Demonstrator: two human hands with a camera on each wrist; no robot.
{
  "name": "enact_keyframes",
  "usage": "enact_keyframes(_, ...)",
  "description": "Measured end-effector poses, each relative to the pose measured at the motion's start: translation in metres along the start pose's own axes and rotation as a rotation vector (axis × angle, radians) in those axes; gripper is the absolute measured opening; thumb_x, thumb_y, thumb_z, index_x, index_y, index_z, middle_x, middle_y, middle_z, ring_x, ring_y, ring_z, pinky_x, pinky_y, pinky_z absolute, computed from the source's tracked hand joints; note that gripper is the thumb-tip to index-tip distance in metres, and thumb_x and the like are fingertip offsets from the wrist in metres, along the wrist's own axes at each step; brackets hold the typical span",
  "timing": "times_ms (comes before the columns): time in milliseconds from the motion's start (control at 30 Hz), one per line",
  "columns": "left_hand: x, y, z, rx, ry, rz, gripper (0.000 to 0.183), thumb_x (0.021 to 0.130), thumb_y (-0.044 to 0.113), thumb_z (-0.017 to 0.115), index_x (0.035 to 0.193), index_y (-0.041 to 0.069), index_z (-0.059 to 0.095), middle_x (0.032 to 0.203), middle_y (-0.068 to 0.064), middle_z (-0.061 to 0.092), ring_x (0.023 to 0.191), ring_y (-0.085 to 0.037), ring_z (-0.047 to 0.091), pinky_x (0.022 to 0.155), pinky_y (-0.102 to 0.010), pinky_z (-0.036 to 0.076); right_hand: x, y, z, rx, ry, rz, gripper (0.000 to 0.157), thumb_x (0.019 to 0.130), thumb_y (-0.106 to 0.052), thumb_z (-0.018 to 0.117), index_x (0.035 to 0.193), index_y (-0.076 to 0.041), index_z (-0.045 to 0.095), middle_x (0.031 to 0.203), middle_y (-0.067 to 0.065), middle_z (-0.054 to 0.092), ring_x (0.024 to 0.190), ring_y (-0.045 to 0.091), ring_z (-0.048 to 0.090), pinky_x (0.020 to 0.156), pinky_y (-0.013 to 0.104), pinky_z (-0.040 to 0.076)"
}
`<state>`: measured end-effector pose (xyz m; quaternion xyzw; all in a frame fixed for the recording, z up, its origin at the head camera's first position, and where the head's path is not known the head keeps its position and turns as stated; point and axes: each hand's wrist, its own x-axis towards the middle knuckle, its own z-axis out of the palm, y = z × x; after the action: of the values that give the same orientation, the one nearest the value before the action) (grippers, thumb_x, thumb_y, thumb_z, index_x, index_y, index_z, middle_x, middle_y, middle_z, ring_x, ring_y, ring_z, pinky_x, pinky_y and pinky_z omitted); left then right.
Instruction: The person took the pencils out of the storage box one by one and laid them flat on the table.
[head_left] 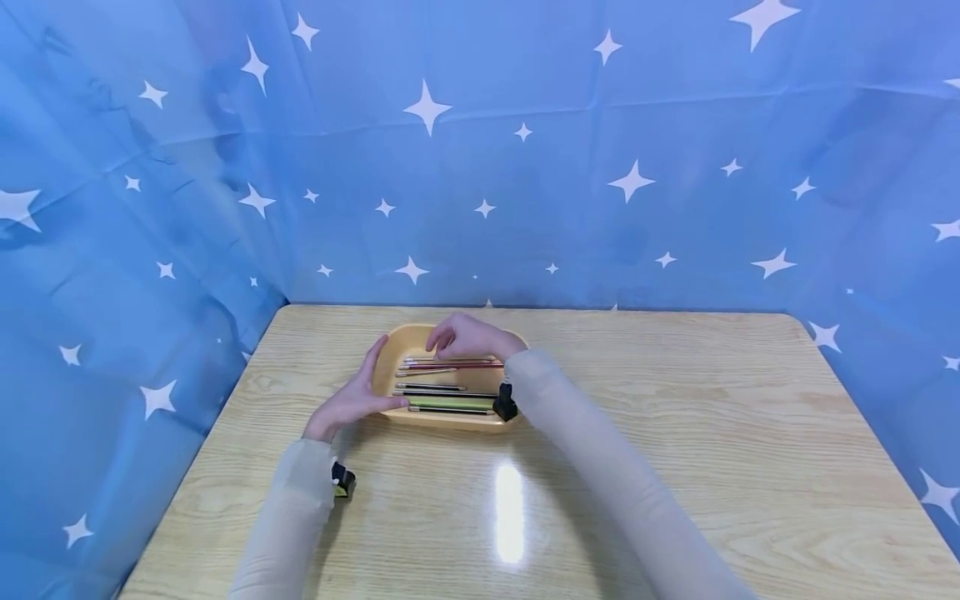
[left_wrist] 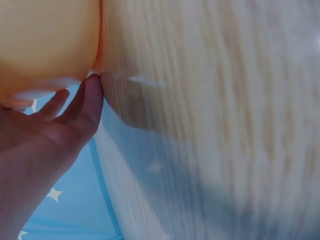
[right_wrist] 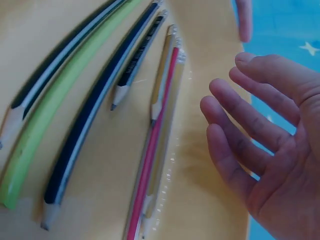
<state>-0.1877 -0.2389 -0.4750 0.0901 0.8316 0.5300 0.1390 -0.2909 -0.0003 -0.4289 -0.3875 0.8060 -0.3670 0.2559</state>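
Note:
A shallow yellow-orange tray (head_left: 450, 423) lies near the table's far edge. My left hand (head_left: 352, 404) holds its left end, thumb over the front rim and fingers along the outside; the left wrist view shows fingertips against the tray's outer wall (left_wrist: 50, 40). Over the back of the tray hovers my right hand (right_wrist: 265, 135), fingers loosely curved and holding nothing. Nearest it lie a red pencil (right_wrist: 150, 155) and natural-wood pencils (right_wrist: 164, 70). Further forward are a short black pencil (right_wrist: 137, 62), a long dark pencil (right_wrist: 95, 105) and a light green stick (right_wrist: 50, 110).
The wood-grain table (head_left: 712, 442) extends right and in front of the tray. A blue curtain with white stars (head_left: 525, 208) hangs behind and at the sides. Black wrist cameras sit on both sleeves; the right camera (head_left: 506, 402) is over the tray's front right corner.

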Motion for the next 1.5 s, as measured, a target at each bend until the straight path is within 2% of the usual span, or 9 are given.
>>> enact_keyframes(333,-0.001,0.001,-0.001,-0.006,-0.004,-0.012,0.117,0.079,0.015,0.08,0.156,0.02,-0.008,0.158,-0.022,0.0,0.14,-0.045,0.01,0.108,-0.062,0.01,0.007,0.006,0.009,0.098,-0.057,0.0,0.027,0.094,-0.007,0.061,0.119,0.002,0.066,0.121,0.012,0.063,0.107,0.02,0.061,0.089,0.028,0.047)
enact_keyframes(433,-0.003,0.008,-0.001,-0.017,-0.015,-0.019,0.116,0.079,0.012,0.079,0.155,0.015,-0.008,0.158,-0.024,-0.001,0.14,-0.046,0.008,0.108,-0.063,0.008,0.008,0.009,0.01,0.154,-0.089,0.007,0.028,0.096,-0.005,0.056,0.121,0.005,0.063,0.119,0.017,0.063,0.103,0.027,0.06,0.087,0.035,0.049)
enact_keyframes(600,-0.012,0.029,-0.001,-0.03,-0.026,-0.027,0.112,0.08,0.008,0.077,0.155,0.008,-0.007,0.157,-0.027,-0.001,0.14,-0.048,0.008,0.107,-0.064,0.009,0.012,0.011,0.013,0.221,-0.152,0.047,0.031,0.099,-0.006,0.05,0.126,0.005,0.06,0.106,0.026,0.061,0.072,0.028,0.052,0.072,0.038,0.048)
enact_keyframes(700,-0.016,0.036,-0.001,-0.032,-0.024,-0.03,0.11,0.081,0.008,0.076,0.155,0.008,-0.006,0.157,-0.027,0.0,0.14,-0.048,0.008,0.107,-0.064,0.009,0.015,0.011,0.015,0.209,-0.178,0.055,0.032,0.099,-0.007,0.052,0.129,0.003,0.06,0.098,0.025,0.06,0.061,0.021,0.043,0.066,0.033,0.043)
enact_keyframes(833,-0.016,0.037,-0.001,-0.027,-0.014,-0.034,0.111,0.08,0.009,0.077,0.155,0.011,-0.005,0.157,-0.026,0.001,0.139,-0.048,0.01,0.107,-0.064,0.01,0.017,0.01,0.016,0.169,-0.176,0.076,0.033,0.096,-0.006,0.057,0.128,0.0,0.061,0.109,0.015,0.065,0.062,0.016,0.045,0.067,0.031,0.045)
enact_keyframes(933,-0.015,0.035,-0.001,-0.031,-0.016,-0.036,0.111,0.08,0.009,0.077,0.156,0.014,-0.004,0.157,-0.025,-0.001,0.139,-0.048,0.01,0.108,-0.063,0.01,0.018,0.009,0.018,0.115,-0.151,0.085,0.032,0.093,-0.005,0.061,0.125,0.0,0.064,0.118,0.01,0.065,0.077,0.012,0.057,0.076,0.029,0.049)
enact_keyframes(1067,-0.013,0.033,-0.002,-0.043,-0.028,-0.027,0.111,0.081,0.009,0.077,0.156,0.013,-0.004,0.157,-0.025,-0.002,0.139,-0.047,0.01,0.108,-0.062,0.011,0.021,0.008,0.021,0.018,-0.115,0.07,0.029,0.089,-0.005,0.066,0.118,-0.001,0.068,0.114,0.008,0.068,0.1,0.014,0.063,0.088,0.026,0.047)
enact_keyframes(1400,-0.012,0.033,-0.001,-0.023,-0.039,-0.022,0.108,0.082,0.008,0.075,0.156,0.01,-0.004,0.158,-0.023,-0.004,0.141,-0.044,0.007,0.109,-0.06,0.011,0.033,0.017,0.036,-0.056,-0.019,0.052,0.013,0.086,-0.009,0.073,0.098,-0.005,0.077,0.089,0.0,0.072,0.076,0.01,0.064,0.072,0.022,0.05)
enact_keyframes(1500,-0.008,0.026,-0.002,-0.03,-0.037,-0.019,0.108,0.082,0.007,0.075,0.156,0.01,-0.005,0.158,-0.024,-0.005,0.141,-0.044,0.007,0.109,-0.06,0.011,0.034,0.019,0.037,-0.076,0.005,0.047,0.009,0.086,-0.01,0.073,0.093,-0.007,0.077,0.085,-0.002,0.071,0.073,0.01,0.063,0.07,0.022,0.05)
